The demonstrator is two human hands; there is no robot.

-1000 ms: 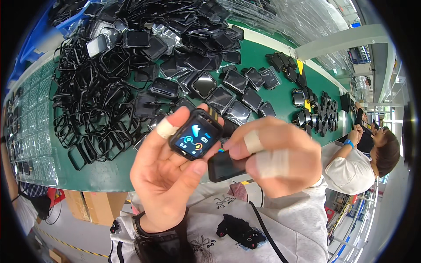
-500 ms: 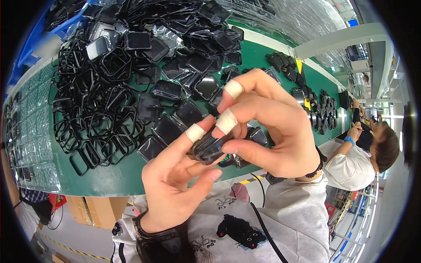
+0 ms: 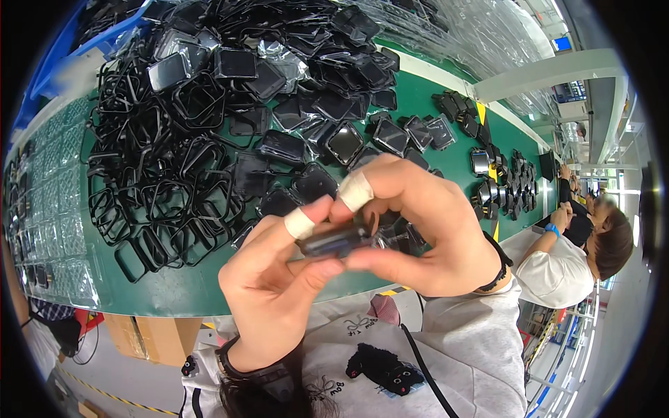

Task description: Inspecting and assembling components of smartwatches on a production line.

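Note:
In front of my chest, both hands hold a small black smartwatch body (image 3: 336,242), partly blurred by motion. My left hand (image 3: 268,289) pinches its left end between thumb and fingers. My right hand (image 3: 435,226) grips the right end, thumb along the lower edge and index finger curled over the top. Tape wraps several fingertips. Just beyond my hands, black square watch pieces, some in clear film, lie on the green table; one has a shiny screen (image 3: 344,143). My fingers hide part of the held piece.
A heap of black watch frames (image 3: 157,174) covers the table's left, with film-wrapped pieces (image 3: 327,63) piled behind. Clear blister trays (image 3: 56,209) line the left edge. Assembled watches (image 3: 519,181) stand in rows at right. A co-worker (image 3: 564,261) sits beyond them; cardboard boxes (image 3: 157,338) are below.
My hands have drawn closer together around the watch body, which has turned to lie more level. My right fingers have curled down onto it. The view has shifted slightly.

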